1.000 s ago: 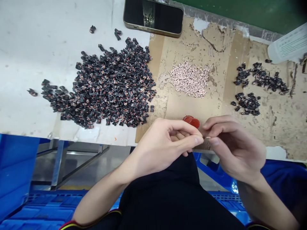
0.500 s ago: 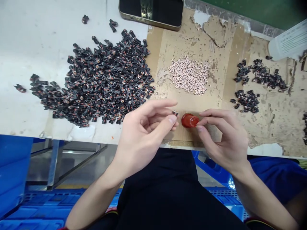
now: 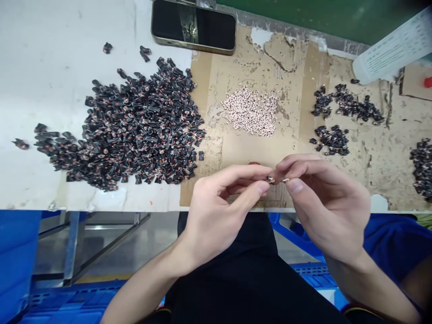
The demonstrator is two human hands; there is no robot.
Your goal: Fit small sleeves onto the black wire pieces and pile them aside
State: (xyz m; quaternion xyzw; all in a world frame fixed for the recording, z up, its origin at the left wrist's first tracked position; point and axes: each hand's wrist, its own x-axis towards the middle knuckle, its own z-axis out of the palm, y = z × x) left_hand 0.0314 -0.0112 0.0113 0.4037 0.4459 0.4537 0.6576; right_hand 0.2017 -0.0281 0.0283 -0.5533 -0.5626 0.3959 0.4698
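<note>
Between thumb and forefinger, my left hand (image 3: 229, 207) pinches a small black part (image 3: 270, 179) with a metallic end. My right hand (image 3: 327, 202) faces it, closed in a pinch on a tiny pale piece (image 3: 286, 180). The two sets of fingertips are close together over the table's front edge. Behind them a red cup (image 3: 254, 163) is mostly hidden; only a bit of its rim shows. A heap of tiny pinkish pieces (image 3: 253, 110) lies on the cardboard beyond my hands. To the left spreads a large pile of small black parts (image 3: 141, 123).
A phone (image 3: 194, 27) lies at the back. Small groups of black parts (image 3: 332, 139) sit on the cardboard (image 3: 232, 150) to the right, with a white translucent container (image 3: 391, 49) behind them. Blue crates (image 3: 16, 256) stand below the table at left.
My right hand has left the red cup and come to my left hand, a tiny pale piece in its fingertips. My left hand has shifted right and down. The view has moved a little.
</note>
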